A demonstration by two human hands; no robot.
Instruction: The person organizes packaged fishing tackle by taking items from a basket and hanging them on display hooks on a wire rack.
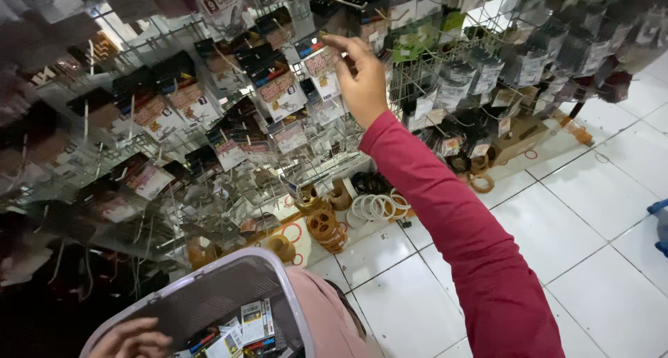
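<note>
Reaching into a crowded wire display rack (174, 114), a person in a red sleeve (459, 219) works over a white tiled floor (598, 212). At near left, the left hand (132, 338) rests on the rim of a pale lilac basket (209, 295), its fingers curled loosely over the edge; whether they grip it cannot be told. Small carded packets (254, 322) lie inside the basket. Farther in, dark hanging packets (278, 86) with red-and-white cards fill the rack's hooks. At centre, far from the camera, the right hand (362, 76) is raised to the rack, thumb and fingers (341, 43) pinched on the top of one hanging packet (321, 69), which hangs on its hook. Below, on the floor by the rack's foot, lie brown rings (323, 227) and white rings (376, 206).
</note>
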